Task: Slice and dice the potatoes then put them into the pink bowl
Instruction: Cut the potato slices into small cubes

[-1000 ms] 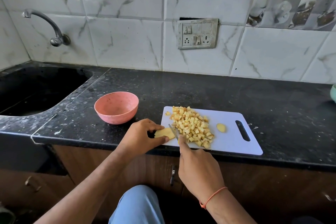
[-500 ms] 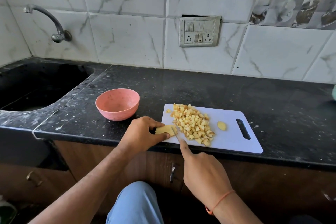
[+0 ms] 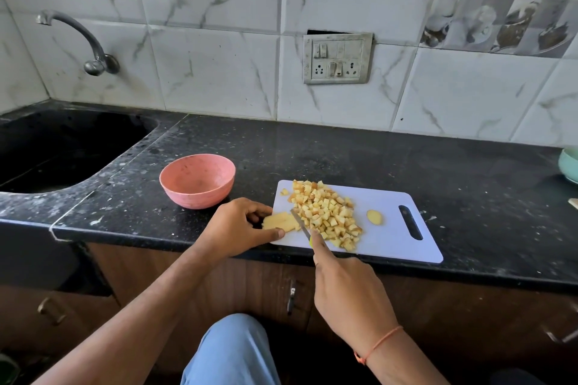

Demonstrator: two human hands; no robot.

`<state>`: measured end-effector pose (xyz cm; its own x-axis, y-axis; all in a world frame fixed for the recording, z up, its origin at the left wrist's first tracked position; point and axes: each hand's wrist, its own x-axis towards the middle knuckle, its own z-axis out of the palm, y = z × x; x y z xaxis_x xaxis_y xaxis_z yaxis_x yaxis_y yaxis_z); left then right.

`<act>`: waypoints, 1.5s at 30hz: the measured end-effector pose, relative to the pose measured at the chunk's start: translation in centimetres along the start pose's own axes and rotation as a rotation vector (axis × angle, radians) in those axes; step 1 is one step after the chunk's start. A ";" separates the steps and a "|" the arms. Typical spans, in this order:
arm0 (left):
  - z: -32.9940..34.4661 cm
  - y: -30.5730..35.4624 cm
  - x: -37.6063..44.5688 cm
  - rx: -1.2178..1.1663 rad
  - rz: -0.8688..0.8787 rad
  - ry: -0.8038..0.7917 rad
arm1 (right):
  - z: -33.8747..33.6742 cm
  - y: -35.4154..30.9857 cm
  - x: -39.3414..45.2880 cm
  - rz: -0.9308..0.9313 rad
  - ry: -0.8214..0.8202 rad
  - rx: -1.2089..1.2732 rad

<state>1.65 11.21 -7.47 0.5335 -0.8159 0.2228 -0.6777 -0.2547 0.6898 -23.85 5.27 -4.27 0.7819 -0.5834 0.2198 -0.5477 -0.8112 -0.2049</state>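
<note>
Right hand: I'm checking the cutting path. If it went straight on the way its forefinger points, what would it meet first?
Probably the potato slices held by the left hand; the right hand aims its knife there.

Kitchen setting: a black speckled stone worktop (image 3: 359,150) ran along a wall of white marble-veined tiles (image 3: 212,72), with a patch of picture-printed tiles (image 3: 506,0) at the upper right. A curved metal tap (image 3: 84,40) projected from the wall above a dark sink (image 3: 62,147) recessed at the left, and a metal switch-and-socket plate (image 3: 337,58) was set in the wall tiles. Brown wooden cabinets (image 3: 469,316) with metal handles stood below, in soft daylight.
</note>
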 end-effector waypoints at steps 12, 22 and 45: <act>-0.1 -0.4 0.4 -0.025 0.016 -0.013 | 1.5 -1.7 5.7 -0.005 -0.058 0.011; 0.3 -0.5 0.4 -0.037 0.007 0.016 | -0.7 -0.6 -1.8 0.017 -0.148 -0.011; 0.5 -0.8 0.3 -0.076 -0.008 0.030 | 0.5 -2.5 1.6 -0.002 -0.129 -0.107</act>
<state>2.09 10.94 -8.26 0.5544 -0.7977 0.2372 -0.6338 -0.2200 0.7415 -21.07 6.35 -3.87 0.8109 -0.5776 0.0946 -0.5694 -0.8159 -0.1004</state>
